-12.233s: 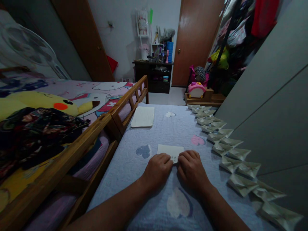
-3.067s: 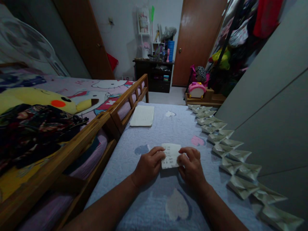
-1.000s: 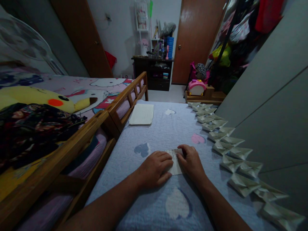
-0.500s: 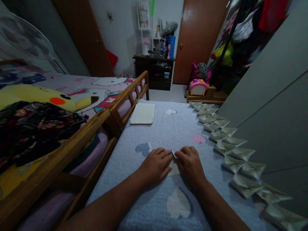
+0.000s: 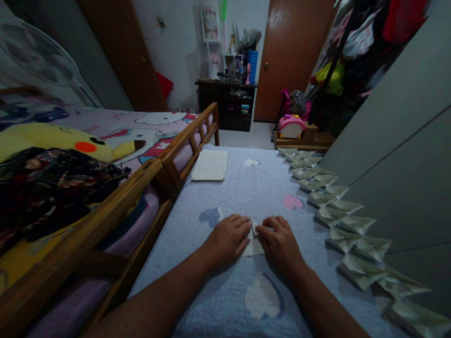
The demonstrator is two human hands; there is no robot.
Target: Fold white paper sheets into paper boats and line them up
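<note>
A small folded sheet of white paper [image 5: 252, 249] lies on the lilac quilt [image 5: 246, 188], with a pointed flap rising between my hands. My left hand [image 5: 227, 241] presses on its left side, fingertips at the fold. My right hand [image 5: 281, 245] lies on its right side, fingers bent over the edge. Much of the sheet is hidden under my hands. A row of several folded paper boats [image 5: 338, 220] runs along the quilt's right side, beyond my right hand.
A stack of white paper sheets [image 5: 209, 165] lies at the far end of the quilt. A wooden bed rail [image 5: 165, 162] runs along the left, with a plush toy and dark cloth beyond it. Grey wardrobe doors [image 5: 394, 159] stand on the right.
My hands have drawn closer over the paper, and more of its lower edge shows between them. A small flap stands up at the top of the fold.
</note>
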